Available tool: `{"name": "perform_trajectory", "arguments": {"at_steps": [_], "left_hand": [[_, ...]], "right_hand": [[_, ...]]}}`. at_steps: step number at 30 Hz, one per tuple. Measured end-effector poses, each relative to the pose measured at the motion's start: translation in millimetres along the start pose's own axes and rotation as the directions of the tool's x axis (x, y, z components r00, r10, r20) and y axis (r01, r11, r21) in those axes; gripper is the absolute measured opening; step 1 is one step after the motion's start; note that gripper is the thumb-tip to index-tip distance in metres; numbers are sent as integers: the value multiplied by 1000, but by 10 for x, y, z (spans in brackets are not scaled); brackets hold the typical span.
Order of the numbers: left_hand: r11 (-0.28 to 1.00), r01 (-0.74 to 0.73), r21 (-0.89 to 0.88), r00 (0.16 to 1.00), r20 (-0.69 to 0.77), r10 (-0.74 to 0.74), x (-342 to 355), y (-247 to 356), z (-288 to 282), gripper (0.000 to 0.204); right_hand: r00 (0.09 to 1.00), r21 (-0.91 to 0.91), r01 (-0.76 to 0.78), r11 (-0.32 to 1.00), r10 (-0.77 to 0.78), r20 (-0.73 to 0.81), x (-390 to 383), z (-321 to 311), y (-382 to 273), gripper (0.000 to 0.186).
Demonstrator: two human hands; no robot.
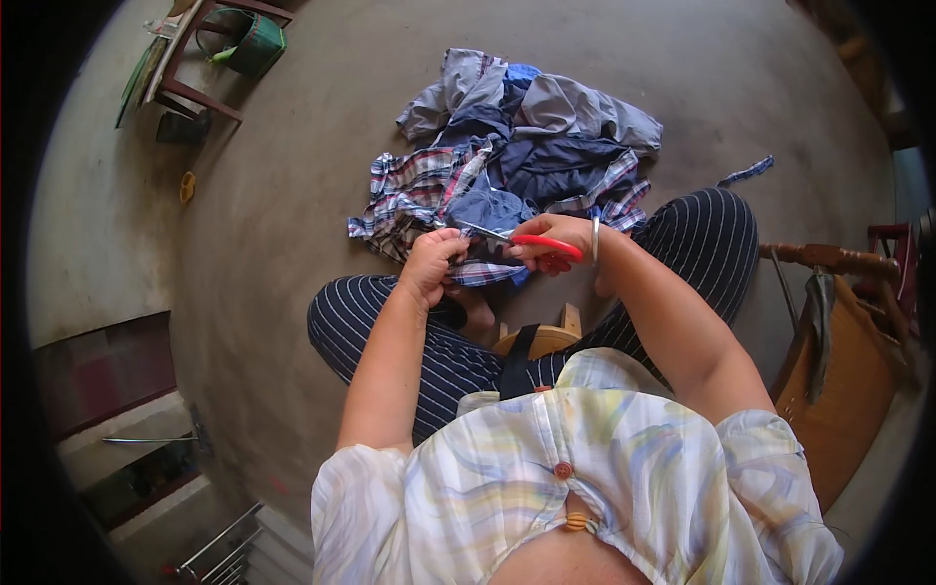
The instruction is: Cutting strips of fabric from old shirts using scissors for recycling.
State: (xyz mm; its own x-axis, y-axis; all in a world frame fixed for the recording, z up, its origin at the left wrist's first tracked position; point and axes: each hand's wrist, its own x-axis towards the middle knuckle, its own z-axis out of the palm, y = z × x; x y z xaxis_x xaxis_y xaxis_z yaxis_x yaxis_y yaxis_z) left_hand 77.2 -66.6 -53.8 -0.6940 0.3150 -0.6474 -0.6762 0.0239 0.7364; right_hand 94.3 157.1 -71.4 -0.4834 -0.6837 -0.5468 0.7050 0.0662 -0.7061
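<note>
1. With our right hand [546,239] we hold red-handled scissors [526,240]; its fingers are curled closed round the handles, and the blades point left toward our other hand.
2. Our left hand [432,261] has its fingers pinched together on a bit of cloth [465,237] just beside the blade tips; we cannot tell which piece it belongs to, nor how far apart the blades stand.
3. Around and beyond both hands we have a crumpled heap of fabric [512,156] on the floor [273,253]: plaid cloth [421,183] at the left, navy cloth [556,164] in the middle, grey cloth [585,109] at the far side.
4. Nearer to us, between our striped trousers [707,229], stands a wooden stool [551,339].
5. We wear a silver bangle [595,239] on our right wrist.
</note>
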Motion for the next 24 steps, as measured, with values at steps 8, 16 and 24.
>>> {"name": "perform_trajectory", "arguments": {"at_steps": [8, 16, 24], "left_hand": [[993, 106, 53, 984, -149, -97, -53, -35, 29, 9], [998, -13, -59, 982, -190, 1, -89, 88, -11, 9], [998, -7, -63, 994, -105, 0, -209, 292, -119, 5]], "right_hand": [[998, -58, 56, 997, -58, -34, 123, 93, 105, 28], [998, -281, 62, 958, -63, 4, 137, 1, -132, 31], [983, -462, 183, 868, -154, 100, 181, -30, -474, 47]]}}
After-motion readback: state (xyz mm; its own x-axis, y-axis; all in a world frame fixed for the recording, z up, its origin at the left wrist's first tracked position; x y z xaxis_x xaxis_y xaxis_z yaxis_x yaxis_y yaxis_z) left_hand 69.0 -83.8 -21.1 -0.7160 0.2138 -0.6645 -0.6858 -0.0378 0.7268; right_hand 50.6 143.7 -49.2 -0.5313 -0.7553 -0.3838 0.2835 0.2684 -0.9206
